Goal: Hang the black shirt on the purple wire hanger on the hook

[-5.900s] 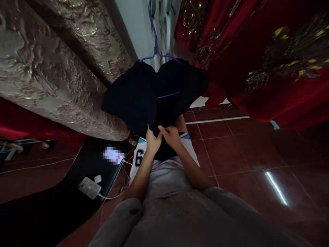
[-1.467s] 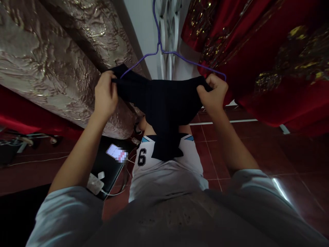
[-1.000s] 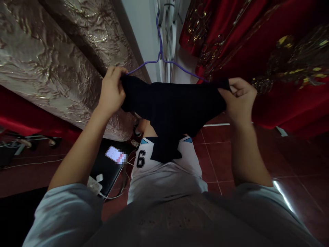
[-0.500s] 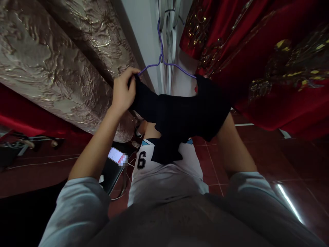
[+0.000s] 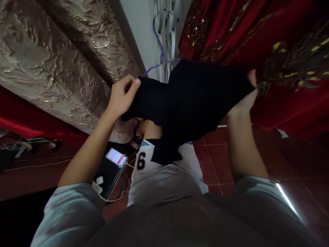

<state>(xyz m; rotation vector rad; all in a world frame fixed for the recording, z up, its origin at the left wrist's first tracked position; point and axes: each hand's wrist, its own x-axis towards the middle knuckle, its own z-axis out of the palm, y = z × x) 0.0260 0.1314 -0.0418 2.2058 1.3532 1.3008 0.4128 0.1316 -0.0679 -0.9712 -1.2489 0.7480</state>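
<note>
A black garment (image 5: 195, 99), dark enough that its folds hardly show, stretches between my two hands. Purple wire shows above it: a clothes hanger (image 5: 161, 51), both of its arms running down to the cloth. My left hand (image 5: 123, 94) is closed on the garment's upper left corner, beside the hanger's left arm. At the far right, my right hand (image 5: 244, 97) grips the garment's edge and pulls that side outward; its fingers are partly behind the cloth and blurred. The lower end of the garment lies on my white shorts (image 5: 142, 161).
A beige crinkled curtain (image 5: 77, 61) hangs at left, red sequinned cloth (image 5: 277, 96) at right. Between them stands pale metal scrollwork (image 5: 171, 37). At lower left, a lit phone (image 5: 115, 156) and a white charger (image 5: 99, 180) lie on a black surface, with cables around.
My right hand has moved right and up, spreading the garment wider and over more of the hanger's right arm. My left hand stays at its corner, thumb now on top. The hanger has tilted.
</note>
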